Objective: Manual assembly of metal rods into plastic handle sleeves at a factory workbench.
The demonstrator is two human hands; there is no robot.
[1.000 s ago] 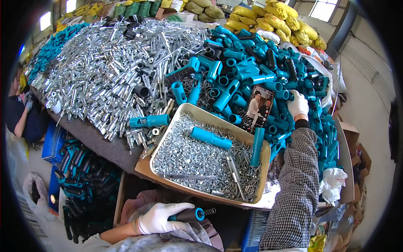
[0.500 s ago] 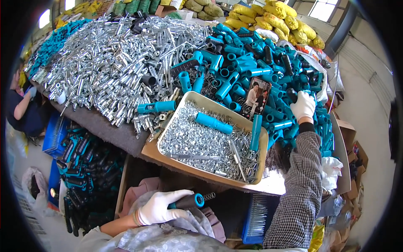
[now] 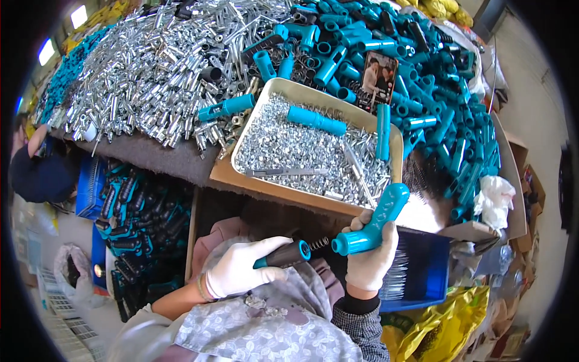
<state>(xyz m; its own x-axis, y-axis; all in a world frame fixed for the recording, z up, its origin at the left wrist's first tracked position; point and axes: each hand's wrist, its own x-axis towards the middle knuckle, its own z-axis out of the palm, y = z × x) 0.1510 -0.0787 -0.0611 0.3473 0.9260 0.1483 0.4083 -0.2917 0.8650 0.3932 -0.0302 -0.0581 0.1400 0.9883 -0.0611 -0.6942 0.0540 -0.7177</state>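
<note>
My left hand (image 3: 246, 269), in a white glove, is closed round a black cylindrical grip (image 3: 286, 256) with a teal end ring. A coil spring (image 3: 319, 243) sticks out of that ring toward the right. My gloved right hand (image 3: 369, 263) holds a bent teal plastic housing (image 3: 377, 222), its narrower collared end turned left toward the spring; spring and collar look close, and I cannot tell whether they touch. Both hands are in front of the table edge, above my lap. Beyond them a cream tray (image 3: 240, 158) holds small metal parts, a teal tube (image 3: 316, 120) and slim metal tools.
Shiny metal parts (image 3: 151, 72) are heaped at left, teal housings (image 3: 434, 108) at right. A phone (image 3: 379, 79) stands behind the tray. Blue bins (image 3: 434, 265) sit below the table on both sides, with black-and-teal grips (image 3: 129, 217) at left. Another person (image 3: 45, 175) is at far left.
My right hand has come back from the teal pile to the front, now holding a bent teal housing. The left hand still grips the black piece with the spring. The view has tilted downward.
</note>
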